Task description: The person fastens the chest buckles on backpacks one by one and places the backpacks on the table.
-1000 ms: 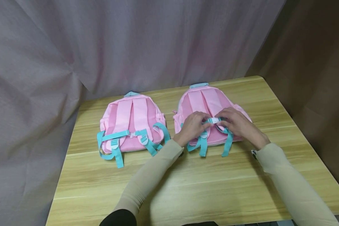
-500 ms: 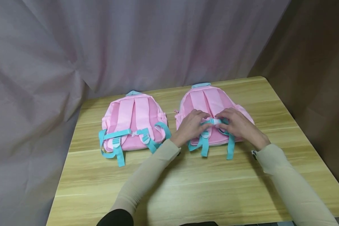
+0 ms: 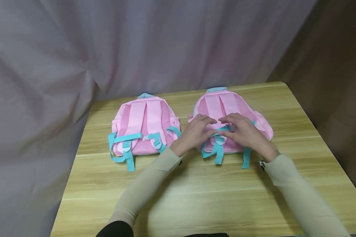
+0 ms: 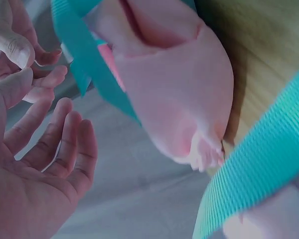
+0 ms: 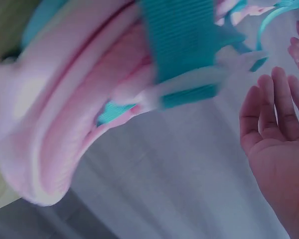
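Your two hands had just come off the chest clip. Half a second before, your left hand (image 3: 194, 131) and your right hand (image 3: 243, 131) were both pinching the small white buckle (image 3: 227, 128) in the middle of the right backpack (image 3: 229, 105); now the fingers were lifted and loosely straight, holding nothing. Your wrist views agreed: in the left one your palm (image 4: 35, 174) was released with the fingers apart, and in the right one your palm (image 5: 276, 144) was also released, away from the teal strap (image 5: 182, 40). I judged from this that the buckle work on this bag was finished, because the teal chest strap (image 3: 222, 128) lay across both pink shoulder straps. I could not tell from the pictures if the clip was really locked, since your fingers partly hid it.

The right backpack lay face down near the far edge of the table (image 3: 195, 197), toward the far right corner, with its teal strap ends (image 3: 218, 154) pointing to you. The left backpack (image 3: 145, 121) lay beside it, also face down near the far edge, apart from it, and its chest strap (image 3: 130, 136) seemed closed too. Both bags were shut on this side, so what was inside them could not be seen.
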Action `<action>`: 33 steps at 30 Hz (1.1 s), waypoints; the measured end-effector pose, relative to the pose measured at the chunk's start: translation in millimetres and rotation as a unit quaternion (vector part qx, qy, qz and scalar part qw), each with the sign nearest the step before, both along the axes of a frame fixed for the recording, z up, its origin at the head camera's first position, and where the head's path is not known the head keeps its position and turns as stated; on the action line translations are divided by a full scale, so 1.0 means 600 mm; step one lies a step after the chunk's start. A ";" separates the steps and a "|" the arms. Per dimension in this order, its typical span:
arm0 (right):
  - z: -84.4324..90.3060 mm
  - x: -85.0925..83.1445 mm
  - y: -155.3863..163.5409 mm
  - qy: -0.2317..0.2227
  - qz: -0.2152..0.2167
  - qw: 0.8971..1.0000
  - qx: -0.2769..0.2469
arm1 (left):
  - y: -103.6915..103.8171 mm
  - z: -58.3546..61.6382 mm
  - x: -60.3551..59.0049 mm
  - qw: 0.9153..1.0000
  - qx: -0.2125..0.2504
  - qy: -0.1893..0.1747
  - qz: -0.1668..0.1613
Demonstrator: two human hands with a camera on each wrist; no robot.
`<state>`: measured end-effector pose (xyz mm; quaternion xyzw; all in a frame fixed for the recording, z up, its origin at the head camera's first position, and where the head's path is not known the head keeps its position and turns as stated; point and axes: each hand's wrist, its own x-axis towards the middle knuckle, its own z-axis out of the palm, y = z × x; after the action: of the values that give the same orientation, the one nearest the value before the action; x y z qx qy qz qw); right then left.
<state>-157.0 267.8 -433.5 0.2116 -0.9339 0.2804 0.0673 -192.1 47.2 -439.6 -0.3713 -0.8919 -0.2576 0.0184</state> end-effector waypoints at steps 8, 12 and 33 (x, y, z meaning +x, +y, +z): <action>-0.001 -0.009 -0.047 0.008 0.013 1.000 -0.009 | -0.058 0.013 0.007 0.999 -0.009 0.010 0.032; -0.002 -0.012 -0.069 0.008 0.031 0.999 -0.016 | -0.086 0.018 0.010 0.999 -0.017 0.019 0.045; -0.003 -0.036 -0.196 -0.001 0.104 0.994 -0.039 | -0.239 0.014 0.005 0.993 0.010 0.056 0.103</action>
<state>-178.6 150.5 -435.1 0.3047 -0.8953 0.3220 0.0446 -189.1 -96.2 -431.0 -0.2911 -0.9203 -0.2418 0.0989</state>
